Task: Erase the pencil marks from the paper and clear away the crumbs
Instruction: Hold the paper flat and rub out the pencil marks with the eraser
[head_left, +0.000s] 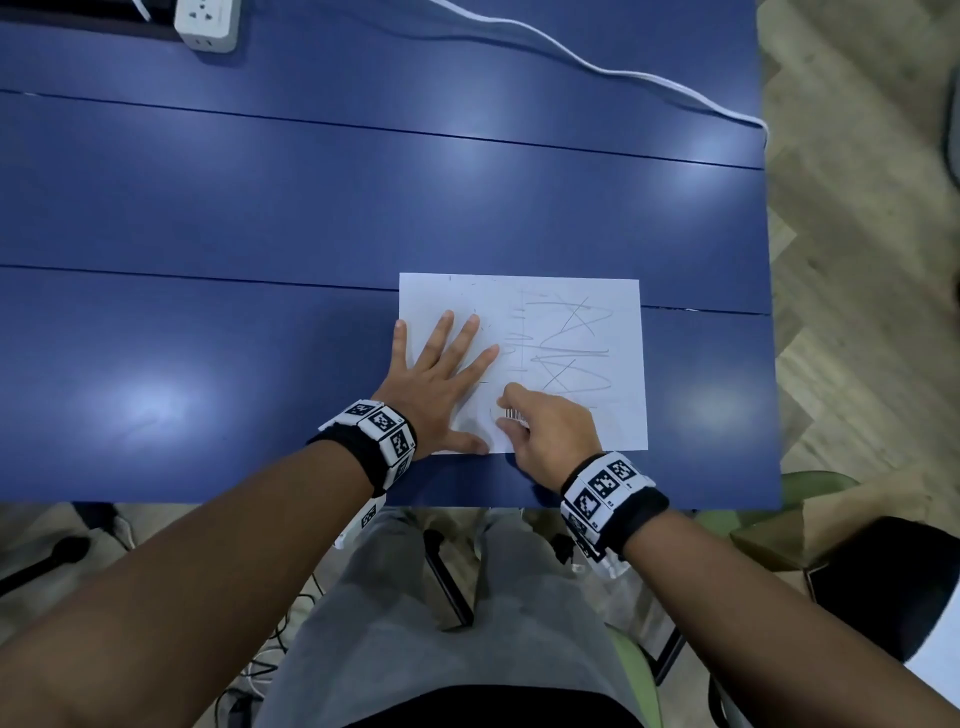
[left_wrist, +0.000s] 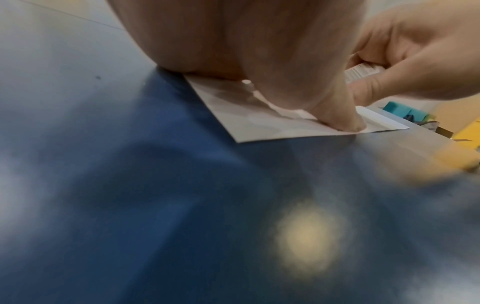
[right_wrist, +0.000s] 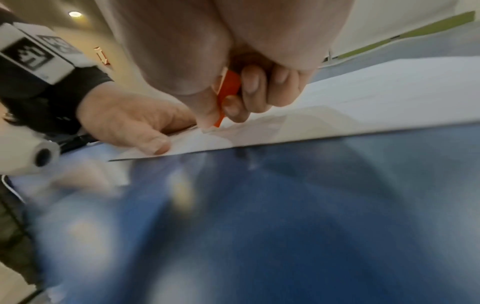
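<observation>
Right hand (head_left: 550, 431) pinches the eraser (right_wrist: 228, 90) at the paper (head_left: 618, 415)'s near edge — marks (head_left: 571, 343) lie beyond, toward the far-right corner; left hand (head_left: 441, 384) flat, fingers spread.

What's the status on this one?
Left hand flat on paper. Right hand grips eraser at near edge. Scribbles remain on right. Nothing in the way.

The right hand (right_wrist: 233, 72) curls its fingers around a small orange-sleeved eraser (right_wrist: 228, 90), whose lower tip meets the white sheet of paper (right_wrist: 363, 102) near its front edge. To its left, the left hand (right_wrist: 130, 125) lies flat, thumb pressing the sheet's near edge onto the glossy blue bench (right_wrist: 285, 205). A black wristband with white coded marker blocks (right_wrist: 36, 67) wraps that wrist.
</observation>
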